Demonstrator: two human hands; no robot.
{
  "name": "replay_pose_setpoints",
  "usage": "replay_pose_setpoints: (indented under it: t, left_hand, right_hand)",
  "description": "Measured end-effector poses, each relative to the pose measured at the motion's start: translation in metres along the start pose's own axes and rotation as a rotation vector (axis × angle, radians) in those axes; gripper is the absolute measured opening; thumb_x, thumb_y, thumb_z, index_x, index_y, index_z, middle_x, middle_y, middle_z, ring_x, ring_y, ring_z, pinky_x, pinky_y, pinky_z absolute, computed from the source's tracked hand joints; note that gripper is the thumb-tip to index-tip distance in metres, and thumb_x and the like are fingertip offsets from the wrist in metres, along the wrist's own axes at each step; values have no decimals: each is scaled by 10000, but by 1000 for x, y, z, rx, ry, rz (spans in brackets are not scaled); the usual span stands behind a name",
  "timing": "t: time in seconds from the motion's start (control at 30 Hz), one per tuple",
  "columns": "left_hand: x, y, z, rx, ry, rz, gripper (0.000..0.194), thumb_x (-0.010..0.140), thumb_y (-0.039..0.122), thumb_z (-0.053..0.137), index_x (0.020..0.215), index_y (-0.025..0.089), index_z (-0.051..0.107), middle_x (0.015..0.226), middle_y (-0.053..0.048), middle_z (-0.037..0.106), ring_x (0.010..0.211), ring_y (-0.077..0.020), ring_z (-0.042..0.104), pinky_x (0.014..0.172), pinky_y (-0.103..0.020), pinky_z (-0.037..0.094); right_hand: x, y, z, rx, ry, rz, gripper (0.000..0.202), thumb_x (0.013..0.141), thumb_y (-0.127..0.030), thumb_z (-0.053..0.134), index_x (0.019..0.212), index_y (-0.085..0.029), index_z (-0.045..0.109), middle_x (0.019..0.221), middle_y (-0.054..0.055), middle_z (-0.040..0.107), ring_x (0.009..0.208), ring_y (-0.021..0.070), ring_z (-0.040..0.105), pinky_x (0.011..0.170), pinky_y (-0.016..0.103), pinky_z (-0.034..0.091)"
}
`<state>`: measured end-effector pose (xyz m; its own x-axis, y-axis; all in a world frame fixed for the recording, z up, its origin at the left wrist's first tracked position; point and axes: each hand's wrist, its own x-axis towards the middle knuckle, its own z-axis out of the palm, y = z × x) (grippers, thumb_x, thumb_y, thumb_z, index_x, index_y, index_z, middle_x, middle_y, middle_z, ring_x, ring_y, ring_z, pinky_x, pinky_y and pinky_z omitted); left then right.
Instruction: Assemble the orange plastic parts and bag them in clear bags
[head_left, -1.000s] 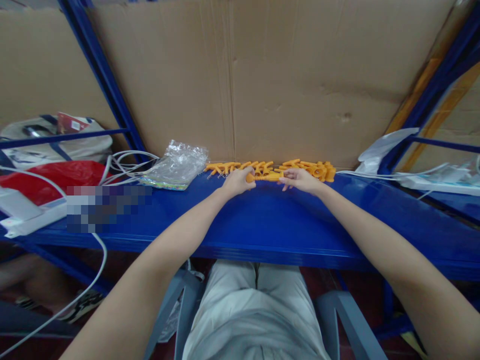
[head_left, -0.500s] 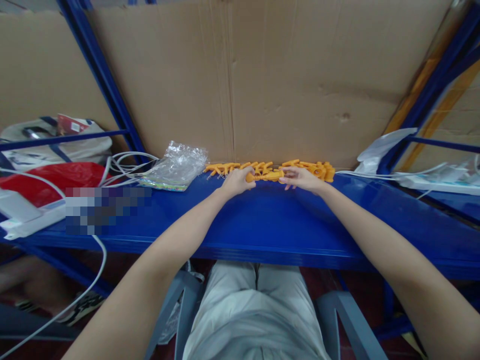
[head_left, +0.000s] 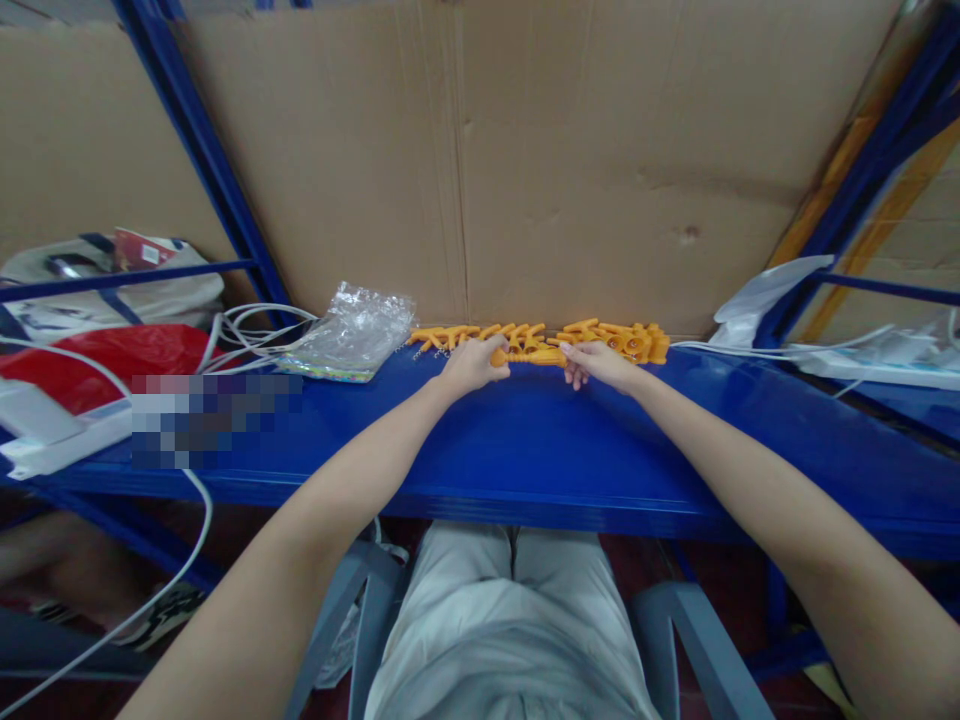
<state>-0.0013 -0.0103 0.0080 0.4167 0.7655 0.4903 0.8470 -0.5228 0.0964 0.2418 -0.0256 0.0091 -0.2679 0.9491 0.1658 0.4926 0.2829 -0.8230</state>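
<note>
Between my hands, an orange-yellow plastic corkscrew point(head_left: 536, 355) is held level, just above the blue tabletop. My left hand point(head_left: 477, 366) is closed around its left end. My right hand point(head_left: 592, 364) pinches its right end between thumb and finger, the other fingers curled below. Behind my left hand lies a row of corkscrew handles point(head_left: 450, 332), with metal spirals showing at their left side. A heap of matching yellow plastic parts point(head_left: 641, 343), some with round openings, lies behind and right of my right hand. The held piece's ends are partly hidden by my fingers.
The blue table point(head_left: 547, 440) runs up to a cardboard wall point(head_left: 570, 150). On the left are a clear plastic bag point(head_left: 367, 320), white cables point(head_left: 255, 315), a red bag point(head_left: 150, 355) and a power strip point(head_left: 75, 440). Blue posts point(head_left: 202, 150) frame the table.
My right hand has shifted slightly, its fingers now more curled under the right end of the corkscrew. My left hand has hardly moved.
</note>
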Motion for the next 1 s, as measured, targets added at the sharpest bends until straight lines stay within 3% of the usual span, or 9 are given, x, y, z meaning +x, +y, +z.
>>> replay_pose_setpoints:
  t: [0.13, 0.2, 0.27, 0.37, 0.47, 0.57, 0.73, 0.8, 1.0]
  left_hand:
    - [2, -2, 1, -21, 16, -20, 351, 750, 247, 649, 1095, 187, 674, 801, -30, 714, 797, -214, 672, 707, -266, 449]
    - [3, -3, 2, -31, 28, -20, 345, 741, 245, 652, 1081, 191, 676, 770, -16, 705, 769, -199, 664, 693, -255, 443]
    - [3, -4, 2, -36, 41, -9, 346, 733, 246, 657, 1075, 195, 677, 760, -10, 699, 753, -191, 657, 687, -251, 440]
    - [2, -5, 3, -44, 52, 2, 350, 732, 254, 658, 1076, 191, 675, 746, -12, 692, 746, -194, 653, 691, -256, 443]
    - [2, -4, 3, -59, 52, 6, 363, 733, 260, 657, 1089, 192, 671, 743, -9, 689, 737, -194, 650, 703, -262, 451]
    - [2, -2, 2, -62, 49, 7, 383, 737, 260, 654, 1114, 197, 666, 779, -15, 701, 748, -195, 652, 716, -268, 456]
    - [3, -2, 1, -71, 35, -19, 375, 736, 255, 655, 1106, 196, 675, 781, -19, 696, 770, -201, 654, 722, -269, 456]
    - [3, -2, 1, -74, 33, -21, 365, 733, 254, 654, 1092, 197, 678, 753, -12, 688, 764, -199, 652, 723, -267, 457]
    - [2, -3, 1, -52, 40, -14, 386, 731, 256, 648, 1109, 180, 676, 760, -22, 692, 749, -199, 651, 683, -260, 449]
  right_hand:
    - [2, 4, -2, 43, 5, -62, 288, 874, -452, 636, 951, -178, 597, 836, 50, 717, 557, 109, 637, 495, 216, 456]
    - [3, 6, -3, 78, 13, -139, 410, 766, -417, 754, 1064, -199, 575, 830, 17, 707, 578, 119, 642, 545, 239, 493]
    - [3, 7, -3, 95, 9, -181, 438, 715, -430, 789, 1020, -191, 584, 764, 4, 695, 549, 116, 624, 571, 255, 504]
    - [2, 5, 0, 67, -31, -168, 406, 772, -552, 704, 823, -160, 611, 706, 50, 702, 500, 110, 601, 533, 250, 478]
    - [1, 2, 3, 37, -36, -90, 550, 866, -658, 519, 686, -146, 607, 617, 84, 683, 441, 108, 577, 472, 242, 444]
    - [-1, -1, 5, 37, -26, 25, 601, 912, -671, 416, 693, -146, 611, 572, 83, 665, 399, 110, 559, 418, 233, 418]
    - [-2, -2, 3, 57, 2, -2, 328, 851, -443, 672, 1023, -165, 643, 913, 86, 740, 546, 120, 655, 478, 222, 480]
    - [-2, 0, 3, 79, 28, -37, 400, 791, -319, 748, 1139, -177, 611, 993, 76, 731, 601, 121, 675, 500, 215, 495]
    - [-3, 0, 2, 89, 5, -73, 203, 829, -319, 711, 949, -162, 666, 953, 85, 745, 608, 117, 681, 526, 209, 500]
